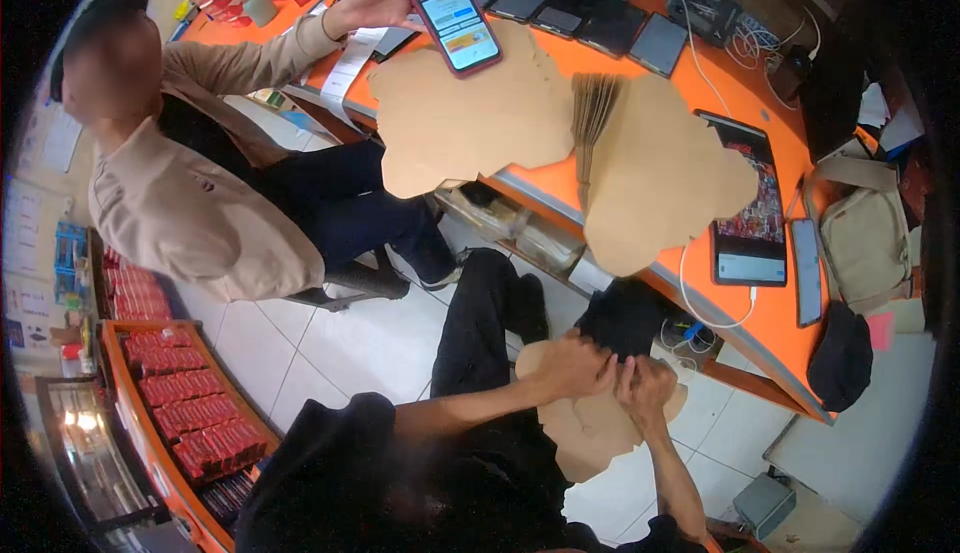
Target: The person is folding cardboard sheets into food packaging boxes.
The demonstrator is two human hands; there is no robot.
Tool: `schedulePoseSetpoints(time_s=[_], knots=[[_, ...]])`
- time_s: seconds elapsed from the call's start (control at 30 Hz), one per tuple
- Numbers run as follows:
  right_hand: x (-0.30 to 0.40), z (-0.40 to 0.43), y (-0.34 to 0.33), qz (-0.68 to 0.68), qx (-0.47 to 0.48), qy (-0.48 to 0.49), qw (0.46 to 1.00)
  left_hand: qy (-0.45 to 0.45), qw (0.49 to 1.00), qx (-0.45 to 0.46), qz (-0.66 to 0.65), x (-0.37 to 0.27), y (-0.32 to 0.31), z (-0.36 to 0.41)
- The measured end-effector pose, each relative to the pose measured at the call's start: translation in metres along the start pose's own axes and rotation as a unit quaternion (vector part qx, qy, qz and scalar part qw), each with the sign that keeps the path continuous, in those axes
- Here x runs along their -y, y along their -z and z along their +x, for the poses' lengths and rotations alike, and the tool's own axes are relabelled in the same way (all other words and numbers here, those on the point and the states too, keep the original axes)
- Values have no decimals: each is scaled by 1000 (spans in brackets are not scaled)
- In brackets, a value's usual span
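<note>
On my lap rests a brown sheet with an irregular, curved outline, perhaps kraft paper. My left hand and my right hand meet at its upper part, with fingertips close together and pinching its edge. My fingers partly cover the spot they grip. Ahead on the orange desk lies a large brown cut-out sheet. Beside it, another brown sheet lies by a fanned stack of brown sheet edges.
At left a seated person holds up a lit smartphone over the desk. A tablet with a charging cable, a phone and a black cap lie at right. Red boxes fill an orange-edged case at lower left.
</note>
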State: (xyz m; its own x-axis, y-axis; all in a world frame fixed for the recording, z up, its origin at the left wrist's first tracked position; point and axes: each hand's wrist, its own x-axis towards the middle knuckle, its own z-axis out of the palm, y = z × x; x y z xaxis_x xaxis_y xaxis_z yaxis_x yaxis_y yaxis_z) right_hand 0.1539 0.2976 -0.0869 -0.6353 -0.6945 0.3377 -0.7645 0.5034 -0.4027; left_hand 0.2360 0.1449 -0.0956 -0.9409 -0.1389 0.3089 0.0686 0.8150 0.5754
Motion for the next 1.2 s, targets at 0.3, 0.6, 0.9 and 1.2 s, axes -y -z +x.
schedulePoseSetpoints(time_s=[0.3,0.6,0.9,1.2], knots=[[-5,4,0,31,23,1,999,-2,1000,-13,1,-1,0,6],[-6,6,0,32,24,12,999,13,1000,15,1,0,-2,3],[-5,3,-3,40,10,2,999,16,1000,27,0,-1,-2,2],[-9,1,-3,40,27,0,999,24,999,30,6,-2,-3,3]])
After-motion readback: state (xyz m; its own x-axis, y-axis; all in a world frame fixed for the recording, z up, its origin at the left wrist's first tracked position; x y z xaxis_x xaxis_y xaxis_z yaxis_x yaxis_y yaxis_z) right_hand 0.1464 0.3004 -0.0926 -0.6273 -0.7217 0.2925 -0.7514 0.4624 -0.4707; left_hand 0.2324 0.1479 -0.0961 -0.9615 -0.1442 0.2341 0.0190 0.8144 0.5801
